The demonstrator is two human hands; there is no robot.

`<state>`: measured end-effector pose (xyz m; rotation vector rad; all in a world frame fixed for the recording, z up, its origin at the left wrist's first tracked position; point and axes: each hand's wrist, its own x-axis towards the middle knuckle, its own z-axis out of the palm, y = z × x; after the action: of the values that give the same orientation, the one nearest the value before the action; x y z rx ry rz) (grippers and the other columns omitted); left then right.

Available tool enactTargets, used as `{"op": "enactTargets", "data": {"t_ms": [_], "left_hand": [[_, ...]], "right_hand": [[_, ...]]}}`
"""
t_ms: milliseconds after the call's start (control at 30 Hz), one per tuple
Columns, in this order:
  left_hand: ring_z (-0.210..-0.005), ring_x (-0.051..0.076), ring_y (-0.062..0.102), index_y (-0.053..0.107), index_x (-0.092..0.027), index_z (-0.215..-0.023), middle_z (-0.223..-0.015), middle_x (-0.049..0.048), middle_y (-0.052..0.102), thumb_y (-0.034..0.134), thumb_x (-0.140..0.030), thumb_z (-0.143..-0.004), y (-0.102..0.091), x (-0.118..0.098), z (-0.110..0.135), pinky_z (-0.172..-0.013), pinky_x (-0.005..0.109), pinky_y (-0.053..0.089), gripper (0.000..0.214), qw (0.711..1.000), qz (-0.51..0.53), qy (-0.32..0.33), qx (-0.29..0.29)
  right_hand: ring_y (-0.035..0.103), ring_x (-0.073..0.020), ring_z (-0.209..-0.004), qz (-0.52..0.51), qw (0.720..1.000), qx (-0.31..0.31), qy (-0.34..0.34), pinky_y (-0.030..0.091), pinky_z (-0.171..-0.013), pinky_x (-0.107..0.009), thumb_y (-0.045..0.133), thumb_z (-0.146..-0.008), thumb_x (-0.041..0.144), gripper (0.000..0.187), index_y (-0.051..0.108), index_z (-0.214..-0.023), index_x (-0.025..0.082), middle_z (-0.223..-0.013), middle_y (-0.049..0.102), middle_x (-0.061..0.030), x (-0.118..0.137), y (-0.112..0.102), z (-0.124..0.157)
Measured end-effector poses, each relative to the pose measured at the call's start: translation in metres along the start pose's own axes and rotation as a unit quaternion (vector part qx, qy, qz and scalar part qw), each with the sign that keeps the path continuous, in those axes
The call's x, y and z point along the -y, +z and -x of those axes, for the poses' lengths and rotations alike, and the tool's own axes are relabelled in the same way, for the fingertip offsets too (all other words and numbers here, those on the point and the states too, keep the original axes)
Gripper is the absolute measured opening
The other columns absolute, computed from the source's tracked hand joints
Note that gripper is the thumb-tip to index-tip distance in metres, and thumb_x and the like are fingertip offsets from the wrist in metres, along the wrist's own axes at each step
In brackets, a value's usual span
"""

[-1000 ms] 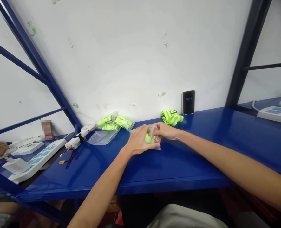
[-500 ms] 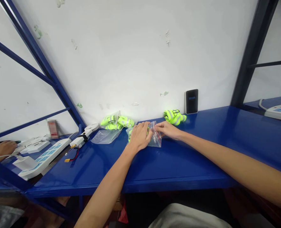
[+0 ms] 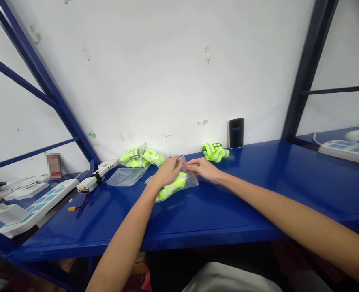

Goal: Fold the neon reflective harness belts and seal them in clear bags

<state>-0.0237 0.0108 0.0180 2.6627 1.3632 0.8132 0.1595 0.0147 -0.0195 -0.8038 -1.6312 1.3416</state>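
Observation:
A clear zip bag lies on the blue table with a folded neon-yellow reflective vest inside it. My left hand is closed at the bag's upper edge, fingers bent near the zip strip. Right beside it, my right hand pinches the same edge between thumb and fingers. The hands are almost touching, and they partly hide the bag's mouth, so I cannot tell whether the zip is sealed. Behind my right hand sits a loose bundled reflective vest by the wall.
Several bagged neon vests rest at the back left, with a flat clear bag before them. Farther left are a small white fan, a wired battery pack and a power strip. A black-screened clock device leans against the wall.
My left hand has moved off the top of the bagged vest to the bag's zip edge, beside my right hand. More of the vest shows, and the camera view has shifted right.

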Motion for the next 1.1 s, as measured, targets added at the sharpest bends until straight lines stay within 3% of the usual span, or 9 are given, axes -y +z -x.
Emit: {"op": "enactTargets", "data": {"t_ms": [200,467,1100], "left_hand": [[-0.062,0.017,0.052,0.052,-0.02,-0.084,-0.067,0.0006,0.057,0.031,-0.039,-0.099,0.009,0.003,0.003,-0.061,0.028,0.034,0.031,1.0,-0.003,-0.006,-0.026],[-0.06,0.016,0.052,0.052,-0.021,-0.087,-0.068,-0.0009,0.056,0.031,-0.034,-0.099,0.006,-0.003,0.006,-0.062,0.028,0.036,0.028,0.999,0.014,0.022,-0.03],[-0.078,0.019,0.062,0.056,-0.021,-0.096,-0.085,0.0035,0.068,0.038,-0.031,-0.096,0.007,-0.002,0.006,-0.071,0.029,0.044,0.02,1.0,0.023,0.016,-0.012]], "right_hand": [[0.063,-0.0193,-0.072,0.093,0.993,-0.048,-0.055,0.047,-0.071,-0.031,0.07,-0.074,0.043,0.03,0.073,-0.083,0.014,-0.078,0.072,-0.0045,-0.013,-0.001,-0.005],[0.061,-0.0175,-0.067,0.067,0.993,-0.074,-0.06,0.047,-0.066,-0.03,0.074,-0.068,0.042,0.029,0.067,-0.08,0.016,-0.076,0.069,-0.0034,-0.014,0.005,-0.002],[0.06,-0.0187,-0.067,0.115,0.985,-0.102,-0.075,0.043,-0.062,-0.028,0.064,-0.077,0.044,0.029,0.072,-0.08,0.016,-0.073,0.069,-0.0039,-0.012,0.009,0.001]]}}
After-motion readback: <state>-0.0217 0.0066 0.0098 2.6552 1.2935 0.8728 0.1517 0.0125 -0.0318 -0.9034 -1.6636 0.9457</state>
